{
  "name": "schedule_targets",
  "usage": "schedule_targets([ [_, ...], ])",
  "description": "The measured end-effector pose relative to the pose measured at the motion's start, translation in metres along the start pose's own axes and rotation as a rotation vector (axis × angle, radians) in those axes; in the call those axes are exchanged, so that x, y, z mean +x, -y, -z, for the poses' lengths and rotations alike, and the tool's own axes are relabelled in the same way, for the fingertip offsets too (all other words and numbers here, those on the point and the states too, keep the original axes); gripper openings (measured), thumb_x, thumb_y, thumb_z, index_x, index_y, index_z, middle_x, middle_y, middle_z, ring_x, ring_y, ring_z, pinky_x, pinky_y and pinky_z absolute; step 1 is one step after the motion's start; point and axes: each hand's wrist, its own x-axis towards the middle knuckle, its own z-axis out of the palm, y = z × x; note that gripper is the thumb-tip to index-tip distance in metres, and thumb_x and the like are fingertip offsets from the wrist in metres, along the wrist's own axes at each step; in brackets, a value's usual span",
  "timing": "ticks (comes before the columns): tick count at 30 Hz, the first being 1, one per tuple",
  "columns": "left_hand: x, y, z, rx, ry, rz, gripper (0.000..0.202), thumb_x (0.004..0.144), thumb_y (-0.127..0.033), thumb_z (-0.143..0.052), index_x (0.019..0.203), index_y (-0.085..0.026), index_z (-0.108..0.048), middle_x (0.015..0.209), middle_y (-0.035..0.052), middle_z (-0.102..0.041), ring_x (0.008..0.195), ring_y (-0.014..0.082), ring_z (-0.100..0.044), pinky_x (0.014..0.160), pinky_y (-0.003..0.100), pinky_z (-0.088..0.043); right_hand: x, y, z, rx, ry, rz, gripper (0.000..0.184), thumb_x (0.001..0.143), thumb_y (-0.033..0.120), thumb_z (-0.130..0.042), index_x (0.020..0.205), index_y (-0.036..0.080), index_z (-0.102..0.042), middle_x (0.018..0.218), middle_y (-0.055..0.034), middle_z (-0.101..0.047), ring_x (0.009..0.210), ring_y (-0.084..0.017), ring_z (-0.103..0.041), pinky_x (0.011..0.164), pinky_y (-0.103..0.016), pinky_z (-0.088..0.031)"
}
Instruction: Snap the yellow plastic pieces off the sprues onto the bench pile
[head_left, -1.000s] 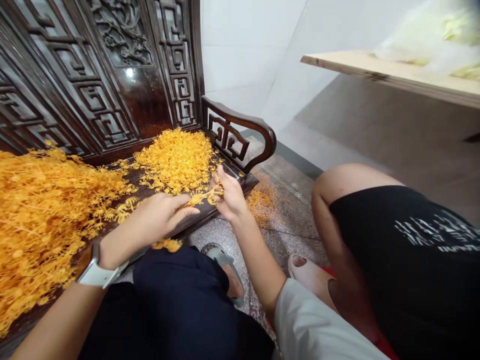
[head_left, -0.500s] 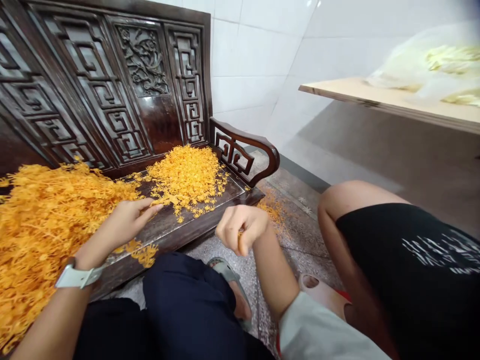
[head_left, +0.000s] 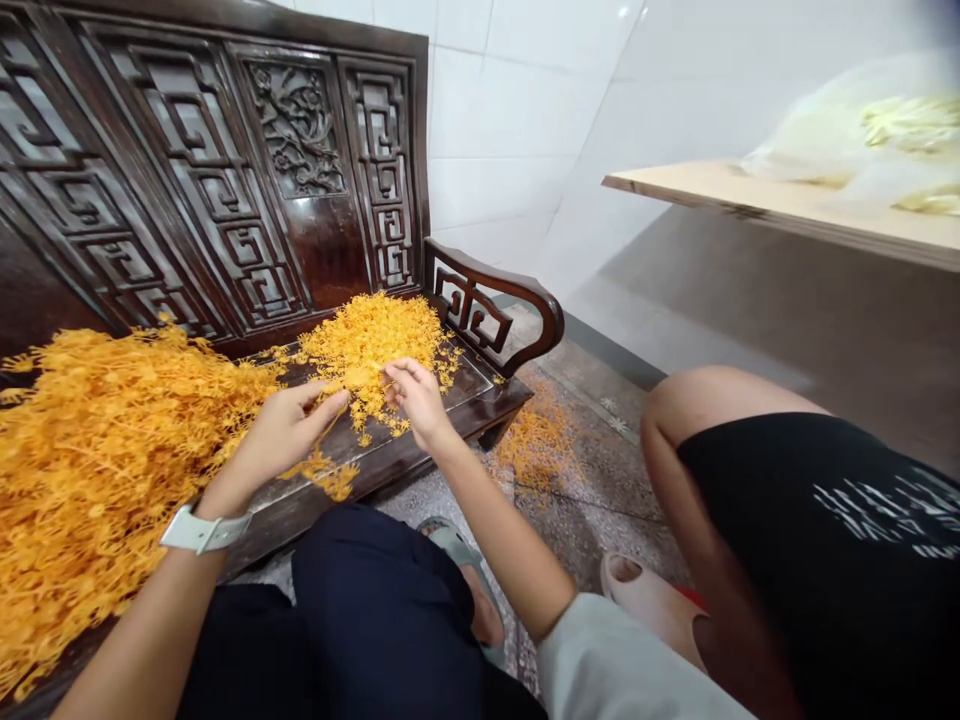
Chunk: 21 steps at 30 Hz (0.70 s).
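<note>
My left hand (head_left: 283, 432), with a pale watch strap at the wrist, pinches a sprig of orange plastic flower pieces (head_left: 328, 474). Part of the sprig hangs below the fingers over the bench's front edge. Close to the left fingertips, my right hand (head_left: 417, 400) is closed in a pinch at the sprig's upper end; the fingers partly hide what they grip. Behind both hands lies a small pile of loose orange flower pieces (head_left: 382, 335). To the left rises a larger heap of orange sprigs (head_left: 112, 450), beside my left forearm.
The piles sit on a dark carved wooden bench (head_left: 330, 240) with a curved armrest (head_left: 536, 320). Orange scraps (head_left: 536, 435) litter the floor. At right are another person's bare knee and dark clothing (head_left: 810, 520), beneath a wooden board (head_left: 675, 185) with a plastic bag (head_left: 810, 140).
My right hand has swung from over the floor up and left to the sprig beside my left hand. My left hand has shifted slightly right, still holding the sprig.
</note>
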Motion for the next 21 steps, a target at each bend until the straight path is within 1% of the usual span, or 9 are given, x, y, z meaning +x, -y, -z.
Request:
schedule_targets([
  [3,0.01,-0.008,-0.015,-0.342,0.005,0.137,0.06,0.095,-0.075,-0.063,0.088,-0.016,-0.072,0.063,0.0013,-0.06,0.056,0.0159,-0.054,0.055,0.028,-0.043,-0.016,-0.016,0.001,-0.149,-0.111,0.116,0.034,0.086,0.049,-0.075,0.103,0.021,-0.069,0.093,-0.0008,-0.066,0.077,-0.013,-0.057,0.066,-0.026,-0.043],
  [6,0.016,-0.015,-0.029,-0.59,0.056,0.182,0.062,0.093,-0.077,-0.065,0.1,-0.016,-0.072,0.071,0.0032,-0.063,0.061,0.0164,-0.059,0.056,0.028,-0.047,-0.021,-0.022,-0.004,-0.191,-0.029,0.172,0.047,0.089,0.058,-0.076,0.118,0.022,-0.068,0.116,-0.0065,-0.068,0.099,-0.018,-0.063,0.08,-0.03,-0.051],
  [8,0.016,-0.019,-0.035,-0.627,0.092,0.177,0.063,0.094,-0.076,-0.066,0.115,-0.016,-0.069,0.071,0.002,-0.064,0.059,0.0148,-0.056,0.054,0.025,-0.044,-0.018,-0.021,-0.009,-0.175,-0.006,0.207,0.05,0.091,0.061,-0.076,0.122,0.023,-0.066,0.121,-0.0083,-0.068,0.106,-0.02,-0.063,0.087,-0.033,-0.053],
  [11,0.013,-0.023,-0.037,-0.591,0.157,0.168,0.068,0.097,-0.075,-0.064,0.136,-0.019,-0.058,0.065,-0.003,-0.06,0.052,0.013,-0.049,0.05,0.023,-0.036,-0.01,-0.016,-0.013,-0.161,-0.032,0.282,0.049,0.092,0.058,-0.079,0.124,0.024,-0.067,0.116,-0.0075,-0.068,0.107,-0.021,-0.064,0.092,-0.035,-0.053],
  [13,0.011,-0.024,-0.037,-0.52,0.151,0.143,0.062,0.099,-0.074,-0.061,0.129,-0.019,-0.057,0.06,-0.0062,-0.054,0.05,0.0122,-0.045,0.05,0.023,-0.034,-0.006,-0.011,-0.015,-0.158,-0.022,0.32,0.045,0.092,0.057,-0.079,0.122,0.024,-0.069,0.109,-0.0061,-0.068,0.101,-0.02,-0.065,0.089,-0.035,-0.054],
  [15,0.009,-0.021,-0.036,-0.431,0.13,0.101,0.052,0.101,-0.072,-0.058,0.107,-0.019,-0.059,0.059,-0.0073,-0.047,0.05,0.0113,-0.04,0.051,0.024,-0.033,-0.006,-0.006,-0.015,-0.173,-0.008,0.342,0.042,0.093,0.059,-0.077,0.115,0.024,-0.071,0.096,-0.003,-0.065,0.087,-0.018,-0.061,0.081,-0.034,-0.053],
  [17,0.008,-0.017,-0.034,-0.343,0.148,0.046,0.05,0.103,-0.068,-0.056,0.088,-0.02,-0.055,0.061,-0.006,-0.045,0.053,0.0113,-0.039,0.053,0.025,-0.033,-0.009,0.0,-0.015,-0.219,0.008,0.346,0.042,0.094,0.061,-0.076,0.114,0.024,-0.072,0.078,0.0026,-0.055,0.07,-0.015,-0.051,0.07,-0.032,-0.048],
  [19,0.007,-0.012,-0.032,-0.261,0.172,-0.021,0.047,0.104,-0.062,-0.056,0.084,-0.019,-0.058,0.065,-0.0037,-0.048,0.058,0.0126,-0.042,0.056,0.026,-0.033,-0.016,0.006,-0.014,-0.311,0.057,0.357,0.043,0.093,0.06,-0.078,0.116,0.024,-0.073,0.068,0.0063,-0.044,0.063,-0.014,-0.043,0.063,-0.03,-0.041],
  [21,0.005,-0.008,-0.028,-0.179,0.168,-0.074,0.042,0.105,-0.055,-0.057,0.085,-0.018,-0.063,0.069,-0.0022,-0.053,0.064,0.0144,-0.046,0.061,0.028,-0.035,-0.022,0.013,-0.011,-0.436,0.125,0.388,0.037,0.094,0.056,-0.08,0.112,0.025,-0.076,0.071,0.0051,-0.05,0.064,-0.014,-0.043,0.064,-0.03,-0.039],
])
